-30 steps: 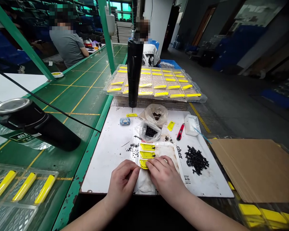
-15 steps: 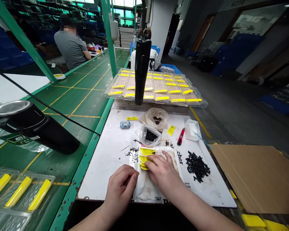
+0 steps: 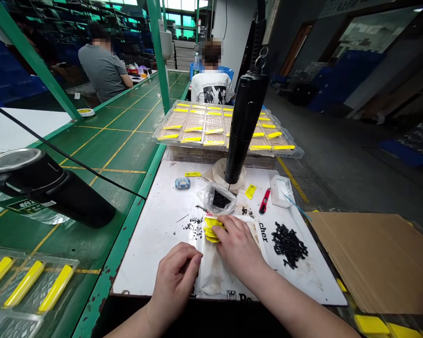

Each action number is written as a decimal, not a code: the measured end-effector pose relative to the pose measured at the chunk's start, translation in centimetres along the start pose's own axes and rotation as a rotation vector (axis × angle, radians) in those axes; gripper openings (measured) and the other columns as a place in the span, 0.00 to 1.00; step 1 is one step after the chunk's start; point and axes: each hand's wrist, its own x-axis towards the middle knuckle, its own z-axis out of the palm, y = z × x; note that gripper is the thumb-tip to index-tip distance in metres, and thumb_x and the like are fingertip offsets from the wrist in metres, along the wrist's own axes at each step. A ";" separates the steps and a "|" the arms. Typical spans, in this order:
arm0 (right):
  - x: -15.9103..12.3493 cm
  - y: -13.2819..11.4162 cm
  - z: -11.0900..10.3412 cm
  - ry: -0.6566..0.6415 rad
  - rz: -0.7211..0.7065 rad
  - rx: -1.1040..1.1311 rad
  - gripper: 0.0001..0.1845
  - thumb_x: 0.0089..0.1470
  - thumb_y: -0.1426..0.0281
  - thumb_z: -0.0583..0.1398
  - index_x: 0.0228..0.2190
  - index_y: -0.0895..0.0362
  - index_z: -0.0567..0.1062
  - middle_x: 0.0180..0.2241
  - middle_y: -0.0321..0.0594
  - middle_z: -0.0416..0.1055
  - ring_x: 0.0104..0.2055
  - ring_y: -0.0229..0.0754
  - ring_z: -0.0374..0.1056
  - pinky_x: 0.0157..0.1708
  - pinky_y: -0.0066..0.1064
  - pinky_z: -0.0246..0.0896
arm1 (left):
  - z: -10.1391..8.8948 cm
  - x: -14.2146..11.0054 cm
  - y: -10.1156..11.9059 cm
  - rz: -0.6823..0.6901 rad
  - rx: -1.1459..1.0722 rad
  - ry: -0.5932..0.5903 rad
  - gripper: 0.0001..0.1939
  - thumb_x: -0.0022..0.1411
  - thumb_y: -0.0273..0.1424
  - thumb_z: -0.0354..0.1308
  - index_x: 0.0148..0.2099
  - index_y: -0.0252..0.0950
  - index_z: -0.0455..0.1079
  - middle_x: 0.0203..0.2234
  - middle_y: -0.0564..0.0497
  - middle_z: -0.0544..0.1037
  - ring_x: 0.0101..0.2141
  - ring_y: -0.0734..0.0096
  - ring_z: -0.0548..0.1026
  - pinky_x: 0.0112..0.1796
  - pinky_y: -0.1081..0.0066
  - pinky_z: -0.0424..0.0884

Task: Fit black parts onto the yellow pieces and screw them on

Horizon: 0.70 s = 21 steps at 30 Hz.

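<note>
My right hand (image 3: 238,244) is closed around a small row of yellow plastic parts (image 3: 210,229), bunched together on a white printed bag (image 3: 211,274). Its fingers cover their right ends. My left hand (image 3: 178,270) rests just to the left of the bag, its fingers curled and thumb pressed against them; whatever is inside is hidden. Small black screws (image 3: 194,226) lie scattered beyond it. Behind the yellow parts sits an open plastic bag of black screws (image 3: 220,199). A black electric screwdriver (image 3: 245,131) hangs above, its bit near that bag.
A pile of black pieces (image 3: 289,245) lies at the right, near a red utility knife (image 3: 264,202) and a white box (image 3: 281,190). Clear trays (image 3: 218,123) with yellow parts are stacked behind. A black tumbler (image 3: 52,188) stands left; cardboard (image 3: 373,263) lies right. Two people sit beyond.
My right hand has drawn the yellow parts closer together. The hanging screwdriver has swung to the right and appears nearer. My left hand stays almost in place.
</note>
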 end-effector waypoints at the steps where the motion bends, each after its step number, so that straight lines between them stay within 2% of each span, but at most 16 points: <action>1: 0.2 0.0 -0.1 -0.016 0.001 0.001 0.14 0.64 0.77 0.66 0.50 0.54 0.82 0.60 0.50 0.80 0.63 0.59 0.73 0.63 0.53 0.68 | 0.0 0.0 0.0 -0.004 -0.003 -0.003 0.09 0.79 0.29 0.58 0.43 0.39 0.77 0.37 0.51 0.81 0.38 0.72 0.79 0.42 0.73 0.75; 4: 0.7 0.1 -0.2 -0.066 -0.001 0.018 0.16 0.66 0.79 0.63 0.51 0.54 0.81 0.60 0.48 0.81 0.62 0.55 0.75 0.62 0.50 0.68 | 0.0 0.0 -0.1 -0.018 -0.011 -0.007 0.10 0.80 0.30 0.57 0.42 0.39 0.77 0.37 0.51 0.80 0.38 0.72 0.79 0.41 0.73 0.75; 9: 1.7 0.7 -0.1 -0.107 0.045 0.083 0.18 0.68 0.81 0.58 0.52 0.55 0.80 0.53 0.50 0.83 0.58 0.55 0.77 0.58 0.49 0.70 | 0.0 0.0 0.0 -0.010 -0.012 -0.004 0.10 0.79 0.30 0.58 0.42 0.39 0.76 0.36 0.52 0.80 0.38 0.73 0.79 0.41 0.73 0.74; 12: 2.1 1.2 0.1 -0.096 0.105 0.170 0.21 0.67 0.81 0.56 0.55 0.55 0.79 0.50 0.50 0.83 0.55 0.55 0.78 0.57 0.50 0.72 | 0.1 0.0 0.0 -0.003 -0.009 -0.001 0.10 0.79 0.30 0.57 0.42 0.39 0.76 0.36 0.51 0.80 0.37 0.73 0.79 0.40 0.74 0.74; 16: 2.2 2.2 -0.6 -0.045 0.203 0.369 0.21 0.66 0.77 0.58 0.57 0.53 0.77 0.53 0.49 0.82 0.57 0.54 0.78 0.59 0.49 0.75 | 0.1 0.0 0.1 -0.007 -0.011 0.007 0.10 0.79 0.30 0.58 0.42 0.39 0.77 0.36 0.50 0.81 0.37 0.72 0.80 0.41 0.74 0.76; 19: 3.3 3.4 -2.4 0.031 0.341 0.591 0.19 0.69 0.65 0.58 0.59 0.52 0.73 0.46 0.45 0.84 0.41 0.50 0.82 0.41 0.44 0.82 | 0.0 0.0 -0.2 -0.001 -0.020 0.005 0.10 0.79 0.30 0.58 0.42 0.40 0.77 0.36 0.49 0.81 0.37 0.71 0.81 0.40 0.74 0.76; 21: 5.8 5.0 -4.3 0.108 0.429 0.715 0.23 0.71 0.59 0.57 0.62 0.54 0.70 0.44 0.45 0.84 0.34 0.48 0.81 0.32 0.42 0.81 | -0.1 -0.1 -0.7 0.013 -0.019 0.004 0.10 0.79 0.31 0.57 0.43 0.40 0.77 0.36 0.49 0.81 0.37 0.71 0.81 0.39 0.75 0.77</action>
